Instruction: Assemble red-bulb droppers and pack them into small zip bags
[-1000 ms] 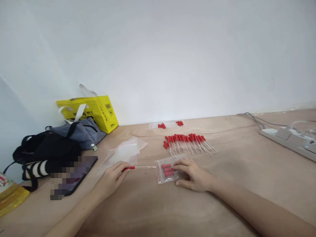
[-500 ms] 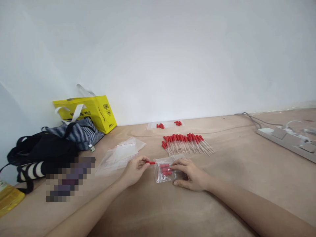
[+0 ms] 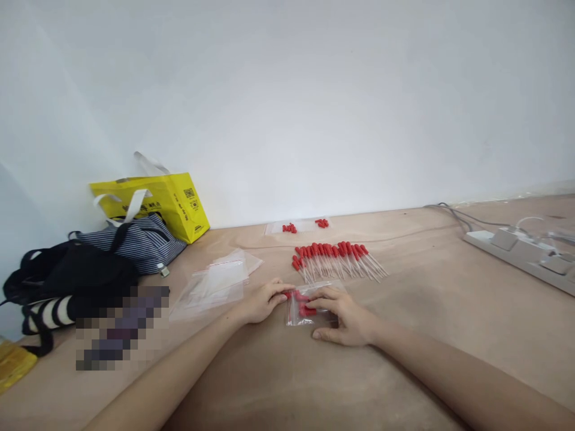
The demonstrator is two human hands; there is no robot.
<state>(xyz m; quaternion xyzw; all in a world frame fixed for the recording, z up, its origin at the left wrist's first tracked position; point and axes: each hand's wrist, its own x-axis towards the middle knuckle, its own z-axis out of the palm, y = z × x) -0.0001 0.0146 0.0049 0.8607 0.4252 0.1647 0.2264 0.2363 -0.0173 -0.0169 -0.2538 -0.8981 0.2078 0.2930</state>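
Observation:
A clear zip bag (image 3: 294, 318) lies flat in front of me with several red-bulbed droppers (image 3: 307, 311) inside. At its left end, my left hand (image 3: 266, 300) pinches the red bulb (image 3: 288, 295) of another dropper, set at the bag's mouth; the rest of that dropper is hard to make out. My right hand (image 3: 345, 317) lies over the bag's right part, fingers stretched out on the plastic and thumb apart on the table. Just beyond the bag, many loose droppers (image 3: 335, 257) with red bulbs and clear stems lie in a fanned row.
Flat clear bags (image 3: 220, 281) are stacked to the left. Filled bags (image 3: 305, 226) of droppers lie by the wall. A yellow tote (image 3: 179, 203), a striped bag (image 3: 148, 245) and a black bag (image 3: 81, 269) crowd the left. A white power strip (image 3: 521, 257) with cables sits at right.
My left hand has moved right, bringing the red bulb against the bag's mouth. The right hand stays on the bag, its fingers slightly further left over the droppers.

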